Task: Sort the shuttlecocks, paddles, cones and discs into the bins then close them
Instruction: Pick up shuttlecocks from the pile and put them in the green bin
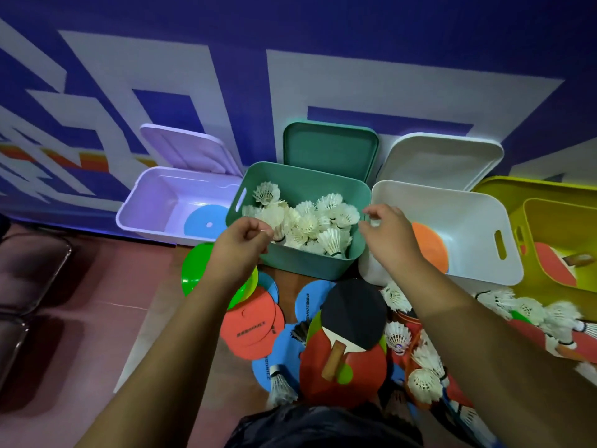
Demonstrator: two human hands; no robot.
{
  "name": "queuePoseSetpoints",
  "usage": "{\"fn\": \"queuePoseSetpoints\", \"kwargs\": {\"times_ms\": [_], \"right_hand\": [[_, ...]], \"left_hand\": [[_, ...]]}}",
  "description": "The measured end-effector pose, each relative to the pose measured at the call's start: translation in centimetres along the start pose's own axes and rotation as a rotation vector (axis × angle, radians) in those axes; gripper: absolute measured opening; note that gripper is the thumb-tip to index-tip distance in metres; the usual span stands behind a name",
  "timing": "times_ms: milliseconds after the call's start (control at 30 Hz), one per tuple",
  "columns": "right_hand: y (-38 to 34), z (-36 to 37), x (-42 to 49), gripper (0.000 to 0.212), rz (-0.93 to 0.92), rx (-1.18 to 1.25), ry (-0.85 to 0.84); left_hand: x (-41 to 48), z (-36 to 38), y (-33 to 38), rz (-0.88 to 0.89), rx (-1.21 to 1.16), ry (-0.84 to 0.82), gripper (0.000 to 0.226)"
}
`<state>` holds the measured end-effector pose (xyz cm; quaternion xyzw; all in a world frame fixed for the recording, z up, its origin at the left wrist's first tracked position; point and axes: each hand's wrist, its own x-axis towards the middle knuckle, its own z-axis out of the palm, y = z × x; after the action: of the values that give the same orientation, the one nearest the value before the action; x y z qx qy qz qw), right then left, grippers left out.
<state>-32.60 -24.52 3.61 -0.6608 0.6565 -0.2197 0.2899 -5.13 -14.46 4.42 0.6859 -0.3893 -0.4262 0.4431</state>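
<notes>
Both my arms reach forward: my left hand [240,245] hovers at the green bin's [310,270] near rim, fingers curled on nothing I can see, and my right hand [389,236] is at its right rim, loosely curled, though I cannot tell if it pinches anything. Four bins line the wall: the lilac bin [145,208] holds one blue disc [203,221], the green one a heap of shuttlecocks [316,221], the white bin [484,270] one orange disc [429,247], and the yellow bin [504,185] one red paddle [555,263]. Between my forearms two paddles, the black paddle [352,312] over another red-faced paddle [339,383], lie on floor discs [252,321].

A blue-and-white wall [290,43] backs reddish floor [129,286]; dark chairs [29,270] stand left.
</notes>
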Motion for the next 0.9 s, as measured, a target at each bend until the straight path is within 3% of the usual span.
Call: {"fn": "queuePoseSetpoints", "kwargs": {"times_ms": [167,333,533,633,733,900], "right_hand": [[0.5,1.9,-1.8,0.019,0.001,-0.043,-0.056],[0.8,2.6,-3.3,0.020,-0.013,-0.029,-0.089],[0.7,2.2,-3.9,0.018,-0.034,-0.007,-0.070],[0.6,2.0,-4.2,0.016,-0.046,0.000,-0.078],[0.6,2.1,-4.6,0.016,-0.047,0.034,-0.092],[0.8,2.7,-5.6,0.016,-0.071,0.077,-0.118]], "left_hand": [[3.4,-1.8,-0.4,-0.004,-0.031,0.055,0.008],[5.6,-2.0,-0.6,0.021,-0.034,0.103,0.012],[6.6,-2.5,-1.7,0.147,0.499,0.156,0.008],[6.6,-3.0,-2.6,0.115,0.771,0.113,0.026],[6.0,-2.7,-3.0,0.120,0.766,0.149,0.039],[4.3,-2.4,-3.4,0.092,0.737,0.179,0.033]]}}
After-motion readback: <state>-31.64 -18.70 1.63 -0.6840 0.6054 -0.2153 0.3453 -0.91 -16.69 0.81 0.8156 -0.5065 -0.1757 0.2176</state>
